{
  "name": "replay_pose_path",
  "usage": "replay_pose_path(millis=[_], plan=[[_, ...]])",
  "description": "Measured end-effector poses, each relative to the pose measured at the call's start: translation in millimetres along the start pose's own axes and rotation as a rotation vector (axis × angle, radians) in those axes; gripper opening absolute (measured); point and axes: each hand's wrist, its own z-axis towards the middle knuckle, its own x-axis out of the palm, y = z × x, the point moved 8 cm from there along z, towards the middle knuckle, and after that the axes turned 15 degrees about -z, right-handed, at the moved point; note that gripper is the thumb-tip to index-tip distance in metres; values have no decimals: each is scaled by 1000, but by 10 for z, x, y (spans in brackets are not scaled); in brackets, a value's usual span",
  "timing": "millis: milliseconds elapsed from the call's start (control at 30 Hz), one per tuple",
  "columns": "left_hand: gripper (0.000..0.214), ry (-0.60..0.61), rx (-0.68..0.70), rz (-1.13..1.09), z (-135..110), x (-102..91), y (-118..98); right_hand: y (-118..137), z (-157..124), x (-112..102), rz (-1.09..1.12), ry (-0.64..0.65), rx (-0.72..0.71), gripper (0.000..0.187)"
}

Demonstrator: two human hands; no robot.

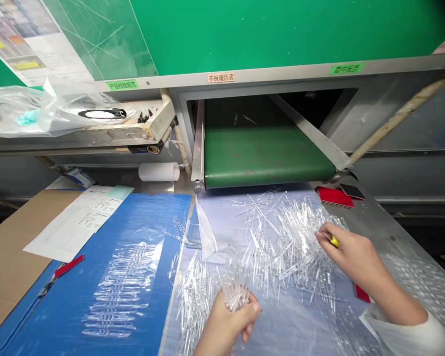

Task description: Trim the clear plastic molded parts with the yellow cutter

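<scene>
A heap of thin clear plastic parts [282,237] lies on a clear plastic sheet below the green conveyor belt [263,155]. My left hand [232,316] is closed round a small bunch of these clear parts at the heap's near edge. My right hand [352,257] rests on the heap's right side, its fingers pinched on a small yellow tool [334,241]. On the blue board [96,277] to the left, several clear parts [120,291] lie lined up in a neat column.
A printed paper sheet [77,222] and a red-handled tool [68,266] lie on the blue board beside brown cardboard [7,247]. A white roll [159,171] sits under the left shelf, which holds plastic bags [33,111]. Red flat items [334,196] lie right of the belt.
</scene>
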Motion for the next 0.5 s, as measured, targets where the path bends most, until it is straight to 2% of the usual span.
replay_pose_path(millis=[100,167,233,300,367,500], plan=[[29,-69,94,117,-42,29,-189,198,-32,-95,201,36,13,26],[27,-55,148,111,-75,95,-309,435,-92,-38,386,167,-33,32],[27,28,154,75,-107,206,-372,723,-193,60,555,324,-105,37],[28,128,102,12,-139,322,-363,983,-300,147,674,441,-164,40],[26,181,53,-52,-170,395,-331,1163,-375,205,749,503,-194,39],[20,169,21,-91,-206,431,-287,1302,-414,248,825,536,-201,39]])
